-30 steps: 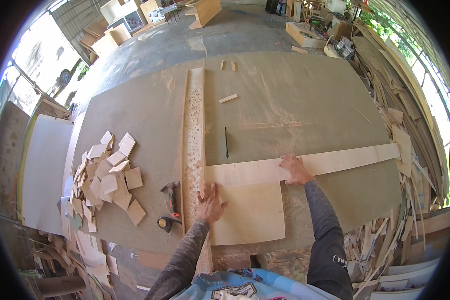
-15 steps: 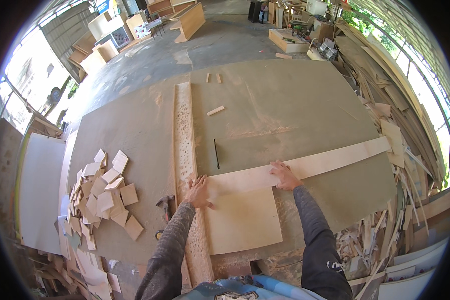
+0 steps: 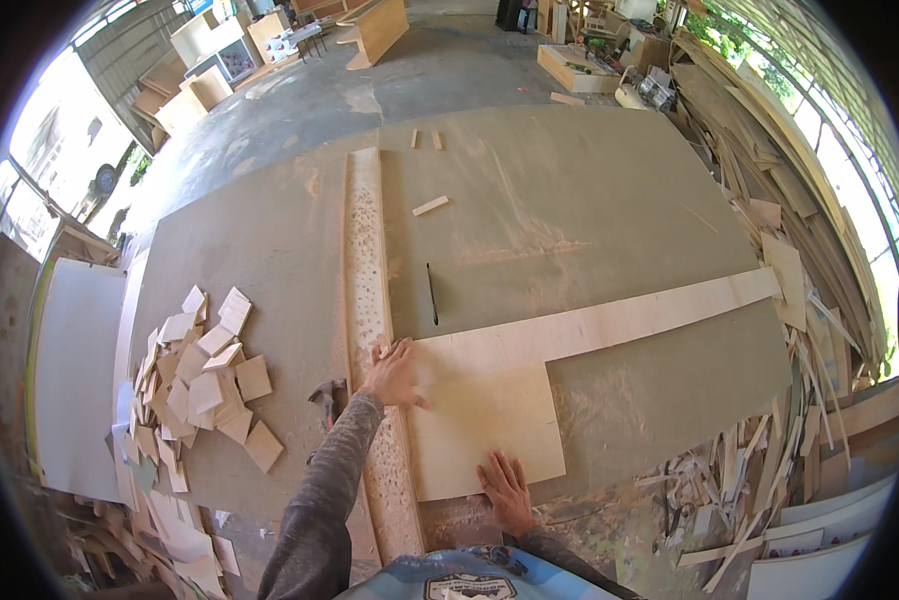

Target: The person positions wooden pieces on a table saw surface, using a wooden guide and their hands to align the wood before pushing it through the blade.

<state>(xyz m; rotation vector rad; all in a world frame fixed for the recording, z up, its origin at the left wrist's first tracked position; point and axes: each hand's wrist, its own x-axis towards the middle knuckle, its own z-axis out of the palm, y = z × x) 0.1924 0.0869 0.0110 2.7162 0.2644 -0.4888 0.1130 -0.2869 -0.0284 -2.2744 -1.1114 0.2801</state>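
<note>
A thin plywood panel (image 3: 490,425), nearly square, lies flat on the large worktable (image 3: 650,200). Along its far edge runs a long, pale plywood strip (image 3: 610,328) that reaches toward the right. Both have their left ends by a long pitted wooden rail (image 3: 367,230). My left hand (image 3: 392,376) rests across the rail's edge and the panel's left side, fingers stretched out, thumb on the panel. Near the panel's front edge my right hand (image 3: 508,490) lies flat with its fingers apart. A dark, pencil-like stick (image 3: 432,294) lies beyond the strip.
Small wooden squares (image 3: 210,390) are heaped left of the rail, and a hammer (image 3: 328,398) lies beside it. Several short wooden pieces (image 3: 431,206) lie farther back. Offcuts (image 3: 740,480) crowd the right side, below leaning boards (image 3: 770,170).
My right hand has left the long strip and come nearer to me, onto the front of the panel. My left hand stays at the rail. Strip and panel look unmoved.
</note>
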